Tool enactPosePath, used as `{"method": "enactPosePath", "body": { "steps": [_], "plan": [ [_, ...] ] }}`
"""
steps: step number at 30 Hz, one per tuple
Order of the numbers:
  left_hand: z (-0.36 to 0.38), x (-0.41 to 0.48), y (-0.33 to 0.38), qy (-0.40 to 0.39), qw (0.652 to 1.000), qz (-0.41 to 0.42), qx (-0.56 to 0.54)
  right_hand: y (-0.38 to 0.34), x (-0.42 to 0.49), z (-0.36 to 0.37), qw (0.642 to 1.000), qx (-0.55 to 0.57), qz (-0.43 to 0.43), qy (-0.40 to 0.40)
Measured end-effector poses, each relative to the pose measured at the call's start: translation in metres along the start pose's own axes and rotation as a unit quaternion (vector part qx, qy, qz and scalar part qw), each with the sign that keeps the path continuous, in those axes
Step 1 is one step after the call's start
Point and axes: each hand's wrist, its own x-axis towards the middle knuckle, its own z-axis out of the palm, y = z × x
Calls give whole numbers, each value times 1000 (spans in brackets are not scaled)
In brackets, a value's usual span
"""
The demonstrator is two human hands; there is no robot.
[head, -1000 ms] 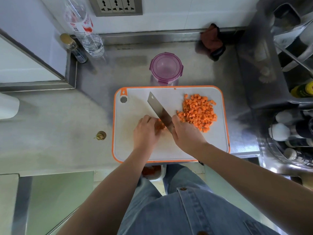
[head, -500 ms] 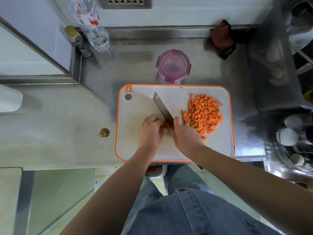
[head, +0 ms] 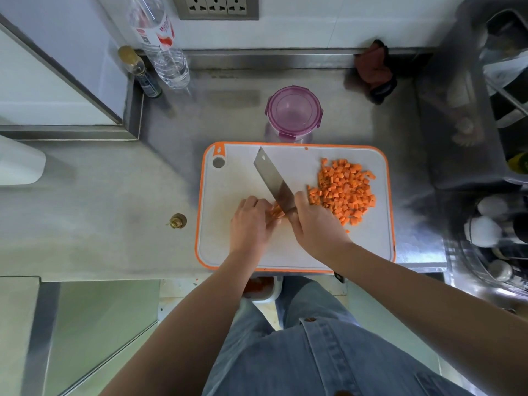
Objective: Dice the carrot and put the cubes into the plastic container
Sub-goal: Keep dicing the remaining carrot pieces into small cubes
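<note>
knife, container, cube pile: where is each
knife (head: 271, 178) head view, middle of the blade
container (head: 294, 110) head view, purple top
cube pile (head: 343, 190) head view, middle of the heap

Bare left hand (head: 250, 221), right hand (head: 317, 224), forearms (head: 200, 304); blue denim shirt (head: 343, 364), brown buttons (head: 310, 319); denim trousers (head: 303, 295).

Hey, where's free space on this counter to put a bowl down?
The widest bare stretch is the counter left of the cutting board, around the small brass knob. There is also room between the container and the red cloth. The board's right half is crowded with carrot cubes.
</note>
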Motion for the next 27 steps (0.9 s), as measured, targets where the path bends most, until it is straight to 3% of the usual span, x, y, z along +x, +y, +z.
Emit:
{"method": "enactPosePath", "body": {
  "steps": [11, 16, 23, 27],
  "plan": [
    [6, 2, -1, 13, 999, -14, -26, -7, 8, 18, 998, -43, 35, -43],
    [5, 3, -1, 12, 999, -18, -42, -6, 11, 19, 998, -58, 23, -30],
    [4, -1, -4, 34, 999, -13, -38, -4, 7, 8, 1000, 3, -10, 27],
    [4, -2, -4, 35, 999, -17, -33, -5, 4, 5, 1000, -20, -18, 9]
  ]
}}
